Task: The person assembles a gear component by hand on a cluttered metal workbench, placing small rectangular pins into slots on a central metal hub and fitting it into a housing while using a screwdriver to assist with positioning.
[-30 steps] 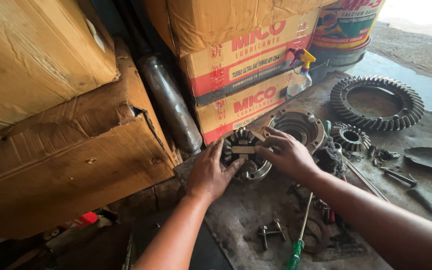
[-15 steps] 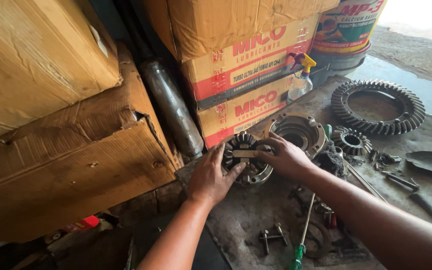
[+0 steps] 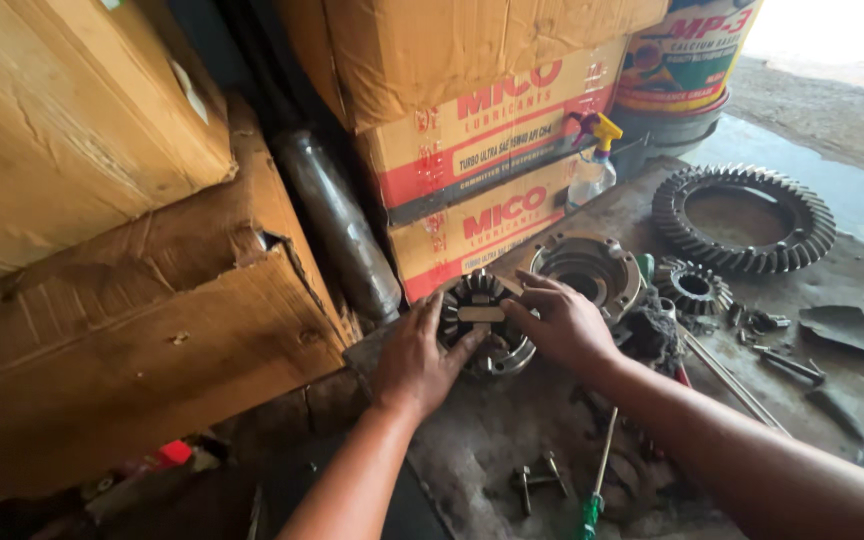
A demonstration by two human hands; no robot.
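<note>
the work goes on upon a grimy, oil-dark concrete floor (image 3: 512,440), with wet pavement and gravel beyond it in the far right corner. the landmark here is the gear housing (image 3: 479,322), a round toothed metal part lying on that floor just in front of the stacked cartons.

the left hand (image 3: 415,357) lies spread against the housing's near-left side, fingers open and pressing, not closed round it. the right hand (image 3: 562,322) comes in from the right, its fingertips pinching the flat metal bar across the housing's middle.

since half a second ago both hands stay on the housing; the right hand's fingers have shifted slightly in toward the centre, and the view has crept closer.

right of the housing sits an open round metal case (image 3: 587,268), then a small bevel gear (image 3: 692,288), and further right a large ring gear (image 3: 744,218). a green-handled screwdriver (image 3: 594,490) lies below the housing.

behind the housing stand two tan cartons (image 3: 492,170) with red bands and red lettering. a plastic spray bottle (image 3: 592,165) with a yellow trigger stands beside them, and a colourful printed pail (image 3: 687,60) stands beyond that. left of the housing, plain brown, torn cartons (image 3: 122,320) are piled, a grey cylinder (image 3: 337,230) leaning between the stacks.
</note>
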